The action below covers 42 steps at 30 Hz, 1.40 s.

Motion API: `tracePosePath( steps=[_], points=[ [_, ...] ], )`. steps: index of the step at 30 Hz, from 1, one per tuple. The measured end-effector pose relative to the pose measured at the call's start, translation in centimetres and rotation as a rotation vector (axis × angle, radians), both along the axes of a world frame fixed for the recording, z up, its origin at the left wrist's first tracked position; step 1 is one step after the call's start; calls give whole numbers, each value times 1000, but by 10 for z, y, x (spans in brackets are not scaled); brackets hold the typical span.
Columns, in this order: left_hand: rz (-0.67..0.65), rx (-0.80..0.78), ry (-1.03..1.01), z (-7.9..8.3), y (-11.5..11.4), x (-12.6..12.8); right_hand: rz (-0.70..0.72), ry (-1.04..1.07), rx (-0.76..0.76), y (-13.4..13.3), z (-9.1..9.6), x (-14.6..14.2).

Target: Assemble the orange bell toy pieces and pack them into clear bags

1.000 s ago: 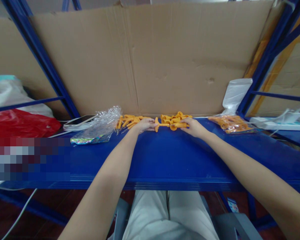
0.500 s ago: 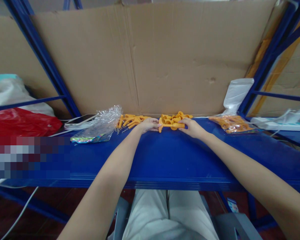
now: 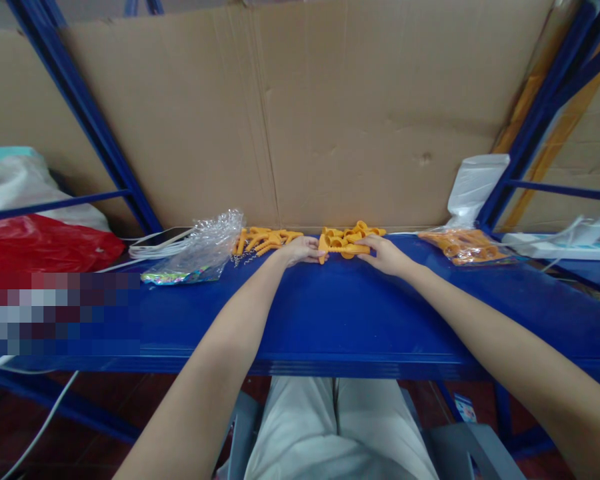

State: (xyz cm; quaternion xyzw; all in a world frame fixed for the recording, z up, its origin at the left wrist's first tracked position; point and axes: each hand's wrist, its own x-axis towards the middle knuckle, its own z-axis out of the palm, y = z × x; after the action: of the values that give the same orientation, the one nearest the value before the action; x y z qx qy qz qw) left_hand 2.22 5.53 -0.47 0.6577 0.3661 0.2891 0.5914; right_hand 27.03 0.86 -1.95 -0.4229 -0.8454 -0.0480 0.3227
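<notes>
Both my hands reach to the back of a blue shelf [image 3: 330, 313]. My left hand [image 3: 303, 250] and my right hand [image 3: 386, 255] pinch the two ends of one orange plastic piece [image 3: 344, 249], held level just above the shelf. Right behind it lies a heap of orange plastic parts [image 3: 353, 235]. A second heap of orange parts [image 3: 263, 240] lies to the left of my left hand.
A crinkled clear plastic bag [image 3: 200, 253] and a phone with white cable [image 3: 157, 241] lie at the left. A bag of orange parts [image 3: 463, 245] and a white bag [image 3: 475, 187] sit at the right. Cardboard [image 3: 300, 113] backs the shelf. A red bag [image 3: 40, 250] is far left.
My hands have drawn closer together: the orange piece between them, long with a ribbed middle a second ago, now looks short. My left hand shifted slightly right.
</notes>
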Motion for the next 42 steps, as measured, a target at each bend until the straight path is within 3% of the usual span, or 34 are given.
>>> tracePosePath(
  steps=[13, 27, 34, 38, 42],
  points=[
    [-28, -25, 8, 5, -6, 2, -98, 66, -92, -2, 0, 1],
    [33, -14, -41, 7, -9, 10, -37, 244, -69, 8, -7, 4],
    [45, -17, -81, 10, -13, 14, 43, 530, -274, 9, -8, 2],
    [31, 1, -127, 9, -12, 19, 16, 724, -432, 1, 0, -5],
    [65, 64, -161, 6, -12, 25, -19, 813, -484, -6, 7, -11]
  ],
)
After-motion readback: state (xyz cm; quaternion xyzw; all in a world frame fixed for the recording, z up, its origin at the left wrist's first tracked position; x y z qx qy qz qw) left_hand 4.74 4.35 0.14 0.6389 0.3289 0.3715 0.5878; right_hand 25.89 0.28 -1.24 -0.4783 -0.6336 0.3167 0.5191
